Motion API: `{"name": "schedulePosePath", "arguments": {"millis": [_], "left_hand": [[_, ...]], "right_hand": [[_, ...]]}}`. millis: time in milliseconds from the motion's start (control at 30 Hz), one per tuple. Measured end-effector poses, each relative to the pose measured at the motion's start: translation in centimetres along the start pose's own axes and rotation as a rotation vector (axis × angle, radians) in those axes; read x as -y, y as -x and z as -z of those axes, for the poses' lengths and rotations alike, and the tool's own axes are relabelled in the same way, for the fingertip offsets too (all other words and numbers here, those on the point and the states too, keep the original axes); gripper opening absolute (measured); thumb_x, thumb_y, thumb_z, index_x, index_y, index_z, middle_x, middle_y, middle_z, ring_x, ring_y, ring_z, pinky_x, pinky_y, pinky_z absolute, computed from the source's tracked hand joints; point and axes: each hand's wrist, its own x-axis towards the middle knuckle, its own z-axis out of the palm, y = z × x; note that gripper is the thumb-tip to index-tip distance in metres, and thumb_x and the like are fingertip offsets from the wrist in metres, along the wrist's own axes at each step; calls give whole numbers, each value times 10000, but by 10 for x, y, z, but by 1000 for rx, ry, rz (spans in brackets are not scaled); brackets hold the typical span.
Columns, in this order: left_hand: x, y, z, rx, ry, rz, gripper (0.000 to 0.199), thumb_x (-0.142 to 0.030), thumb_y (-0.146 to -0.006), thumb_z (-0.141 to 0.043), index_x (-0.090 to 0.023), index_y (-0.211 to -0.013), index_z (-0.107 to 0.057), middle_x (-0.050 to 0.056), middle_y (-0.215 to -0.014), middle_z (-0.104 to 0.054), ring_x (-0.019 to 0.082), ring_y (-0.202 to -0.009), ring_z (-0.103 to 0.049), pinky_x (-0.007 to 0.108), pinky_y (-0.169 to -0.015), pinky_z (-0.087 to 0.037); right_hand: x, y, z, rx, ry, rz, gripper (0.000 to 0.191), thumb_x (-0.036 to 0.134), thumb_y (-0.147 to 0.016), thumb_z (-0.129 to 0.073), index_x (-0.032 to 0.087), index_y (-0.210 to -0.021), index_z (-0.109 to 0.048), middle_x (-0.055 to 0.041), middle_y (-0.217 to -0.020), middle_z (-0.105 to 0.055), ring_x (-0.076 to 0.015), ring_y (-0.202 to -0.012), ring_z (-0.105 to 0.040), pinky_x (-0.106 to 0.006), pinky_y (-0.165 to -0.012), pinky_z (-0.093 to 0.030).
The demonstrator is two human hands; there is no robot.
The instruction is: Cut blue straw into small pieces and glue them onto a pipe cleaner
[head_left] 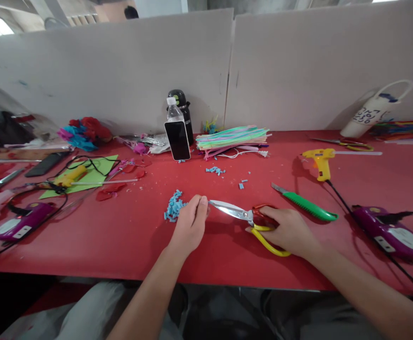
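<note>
My right hand (289, 231) grips a pair of scissors (231, 210) by its red and yellow handles. The blades point left and look nearly closed, their tips at the fingertips of my left hand (192, 222). Thumb and fingers of that left hand are pinched together; what they hold is hidden or too small to make out. Just left of it lies a heap of small light-blue cut pieces (173, 207). Farther back are a smaller group of blue pieces (215, 170) and a few loose bits (241, 185).
A green utility knife (307, 205), a yellow glue gun (320, 160) and a purple power strip (392, 231) lie to the right. At the back are a phone (178, 140) against a bottle and a pipe cleaner bundle (232, 138). Another glue gun (71, 175) lies left.
</note>
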Motion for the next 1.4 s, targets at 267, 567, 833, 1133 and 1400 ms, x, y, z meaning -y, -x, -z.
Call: {"name": "schedulePosePath", "arguments": {"millis": [267, 567, 833, 1133, 1400], "left_hand": [[-2, 0, 0, 6, -3, -2, 372, -426, -1000, -330, -201, -705, -347, -38, -636, -385, 104, -580, -370, 260, -559, -308], [1, -1, -2, -16, 17, 7, 367, -438, -987, -348, -199, -709, -369, -30, -645, -406, 108, -587, -394, 251, -562, -327], [2, 0, -3, -22, 28, 8, 359, -433, -985, -356, -203, -710, -350, -32, -639, -376, 106, -584, -367, 242, -553, -328], [1, 0, -2, -10, 20, 9, 354, -430, -990, -350, -200, -723, -381, -31, -644, -402, 110, -590, -390, 251, -565, -321], [0, 0, -1, 13, -15, 7, 356, -416, -996, -331, -198, -720, -385, -29, -637, -417, 113, -584, -401, 260, -570, -313]], "right_hand": [[-1, 0, 1, -7, 26, -4, 402, 625, -759, -627, 228, -718, -577, 10, -609, -608, -143, -511, -503, -266, -510, -286], [-2, 0, 0, -14, 20, -6, 391, 612, -777, -611, 229, -716, -561, -4, -612, -615, -158, -517, -529, -274, -510, -293], [3, 0, 1, -14, 22, -8, 350, 534, -757, -641, 230, -684, -483, 12, -591, -579, -143, -512, -493, -263, -506, -277], [1, -1, -2, -33, 63, -6, 413, 621, -749, -623, 230, -666, -522, 10, -564, -558, -144, -491, -477, -276, -498, -259], [2, -2, -1, -40, 63, 9, 421, 643, -767, -596, 230, -687, -569, -11, -586, -603, -157, -501, -511, -281, -506, -268]]}}
